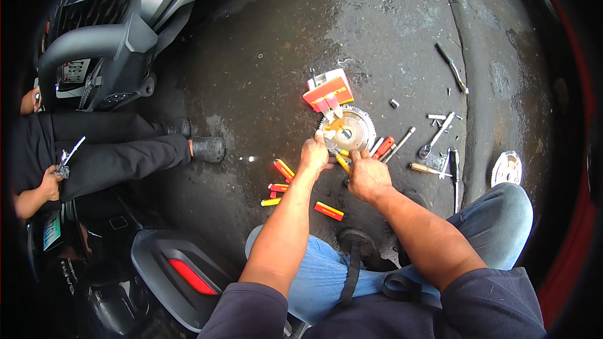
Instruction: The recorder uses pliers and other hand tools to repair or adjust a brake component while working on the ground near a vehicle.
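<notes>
A round toothed metal gear (357, 127) lies on the floor in front of me. Over its near left edge, my left hand (314, 154) is pinched closed by a small pale thing (328, 134) that I cannot make out. My right hand (369, 177) is closed around a yellow-handled tool (343, 163); its working end is too small to tell. Both hands are close together. Touching the gear's far side is an open red and white box (329, 91), with small clear bags (331, 106) hanging over its near edge.
Red and yellow small boxes (329, 211) lie near my knees. Right of the gear are a red-handled screwdriver (384, 147), a ratchet (427, 149) and a long-handled wrench (450, 66). Another toothed gear (506, 169) is beside my right knee. Motorcycles (100, 44) and a person's legs (125, 150) occupy the left.
</notes>
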`<state>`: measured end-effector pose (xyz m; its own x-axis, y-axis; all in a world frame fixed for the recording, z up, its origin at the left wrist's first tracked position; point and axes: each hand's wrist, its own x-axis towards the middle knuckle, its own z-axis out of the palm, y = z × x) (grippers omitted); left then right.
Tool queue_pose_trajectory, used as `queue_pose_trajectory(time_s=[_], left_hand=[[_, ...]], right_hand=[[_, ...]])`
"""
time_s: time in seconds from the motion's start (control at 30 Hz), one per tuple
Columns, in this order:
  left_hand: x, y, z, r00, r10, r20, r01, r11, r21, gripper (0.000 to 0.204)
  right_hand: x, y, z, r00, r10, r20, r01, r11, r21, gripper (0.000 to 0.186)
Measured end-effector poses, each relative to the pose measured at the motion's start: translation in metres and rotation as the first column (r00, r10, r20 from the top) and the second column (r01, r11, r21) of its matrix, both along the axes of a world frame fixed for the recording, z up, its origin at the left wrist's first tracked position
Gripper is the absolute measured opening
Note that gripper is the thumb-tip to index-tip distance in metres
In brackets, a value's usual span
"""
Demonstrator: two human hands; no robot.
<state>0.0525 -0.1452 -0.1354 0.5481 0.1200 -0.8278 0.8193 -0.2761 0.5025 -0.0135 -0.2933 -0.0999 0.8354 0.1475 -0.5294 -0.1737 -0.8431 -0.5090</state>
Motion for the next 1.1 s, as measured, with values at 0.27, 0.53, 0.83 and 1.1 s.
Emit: queue_pose_trajectory(time_s=[0.27, 0.53, 0.83, 1.1], left_hand=[[-0.004, 0.011, -0.007, 0.999, 0.044, -0.010, -0.045, 0.996, -0.083, 0.051], [-0.002, 0.020, -0.009, 0.993, 0.115, 0.002, -0.110, 0.958, -0.266, 0.052], [-0.009, 0.004, -0.014, 0.952, 0.298, 0.062, -0.248, 0.878, -0.410, 0.055], [-0.002, 0.012, -0.029, 0.934, 0.223, 0.280, -0.281, 0.942, 0.184, 0.052]], right_hand=[[0.000, 0.003, -0.021, 0.982, 0.040, -0.182, 0.003, 0.973, 0.231, 0.029], [0.006, -0.004, -0.023, 0.775, 0.010, -0.632, 0.440, 0.710, 0.550, 0.024], [-0.003, -0.018, -0.056, 0.450, 0.420, -0.788, 0.853, 0.059, 0.519, 0.040], [0.011, 0.006, -0.017, 0.978, -0.028, -0.207, 0.059, 0.987, 0.147, 0.067]])
